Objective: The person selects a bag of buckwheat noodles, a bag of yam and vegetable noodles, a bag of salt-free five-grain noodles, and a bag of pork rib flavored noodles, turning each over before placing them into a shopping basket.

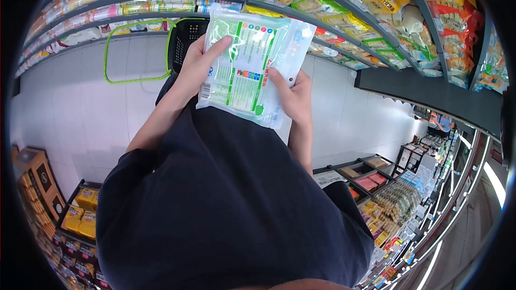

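Observation:
Both of my hands hold a flat, clear-and-white plastic food package [244, 64] printed with green panels and small text. My left hand [200, 67] grips its left edge, thumb lying across the front. On the right side, my right hand [293, 94] holds the other edge, its thumb pressed on the printed face. The fingers of both hands are mostly hidden behind the package. What kind of food is inside cannot be made out. Partly behind the package and my left hand is a black shopping basket [181, 40] with a bright green handle [106, 56].
Shelves [317, 15] of bagged and packaged foods run along the top and upper right. Yellow packs [80, 220] sit in a black display at lower left. More display bins [371, 180] stand at lower right. A person [444, 123] is far off on the right. Pale floor tiles [70, 107] lie between.

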Tool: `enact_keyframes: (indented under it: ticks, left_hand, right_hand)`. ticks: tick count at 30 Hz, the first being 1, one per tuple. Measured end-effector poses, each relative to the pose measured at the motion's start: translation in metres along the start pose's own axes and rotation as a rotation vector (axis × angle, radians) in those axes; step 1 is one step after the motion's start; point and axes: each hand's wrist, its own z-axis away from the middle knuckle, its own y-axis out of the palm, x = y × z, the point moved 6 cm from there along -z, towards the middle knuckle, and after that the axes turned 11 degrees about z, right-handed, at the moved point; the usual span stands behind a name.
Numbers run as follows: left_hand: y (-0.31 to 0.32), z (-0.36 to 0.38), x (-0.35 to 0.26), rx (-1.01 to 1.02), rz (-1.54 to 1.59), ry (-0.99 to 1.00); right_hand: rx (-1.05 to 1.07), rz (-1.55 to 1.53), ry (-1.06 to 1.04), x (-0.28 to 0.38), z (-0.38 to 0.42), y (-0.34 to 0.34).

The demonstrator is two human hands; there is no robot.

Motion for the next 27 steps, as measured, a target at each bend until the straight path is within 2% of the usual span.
enact_keyframes:
  ticks: [9, 10, 12, 14, 16, 18, 19, 20, 21, 22, 23, 25, 27]
  left_hand:
    - [0.021, 0.029, 0.03, -0.088, -0.015, -0.004]
    - [0.023, 0.033, 0.036, -0.13, 0.031, -0.049]
    - [0.024, 0.039, 0.048, -0.173, 0.061, -0.085]
    - [0.021, 0.049, 0.07, -0.238, 0.03, -0.208]
    - [0.021, 0.065, 0.089, -0.237, 0.016, -0.257]
    - [0.006, 0.07, 0.123, -0.218, -0.067, -0.41]
    - [0.008, 0.079, 0.122, -0.238, -0.071, -0.382]
    - [0.018, 0.091, 0.127, -0.15, -0.14, -0.379]
    - [0.026, 0.102, 0.131, -0.063, -0.212, -0.382]
    - [0.025, 0.109, 0.132, -0.086, -0.221, -0.372]
    - [0.027, 0.118, 0.137, -0.057, -0.194, -0.425]
    - [0.035, 0.131, 0.141, -0.014, -0.181, -0.477]
    - [0.035, 0.139, 0.148, -0.05, -0.114, -0.531]
  right_hand:
    - [0.078, 0.002, 0.068, -0.018, 0.036, -0.036]
    - [0.084, -0.013, 0.055, -0.018, 0.039, -0.038]
    - [-0.024, -0.096, -0.152, -0.008, 0.05, -0.048]
    - [-0.02, -0.134, -0.159, -0.008, 0.058, -0.053]
    - [0.001, -0.165, -0.162, -0.013, 0.069, -0.06]
    - [-0.022, -0.088, -0.219, -0.019, 0.075, -0.069]
    - [-0.024, -0.113, -0.225, -0.017, 0.079, -0.07]
    - [0.001, -0.129, -0.236, -0.023, 0.083, -0.072]
    - [0.039, 0.026, -0.344, -0.025, 0.087, -0.071]
    - [0.071, 0.178, -0.454, -0.027, 0.091, -0.07]
    - [0.081, 0.157, -0.456, -0.034, 0.091, -0.072]
    - [0.16, 0.364, -0.618, -0.034, 0.099, -0.069]
    - [0.23, 0.387, -0.602, -0.038, 0.105, -0.065]
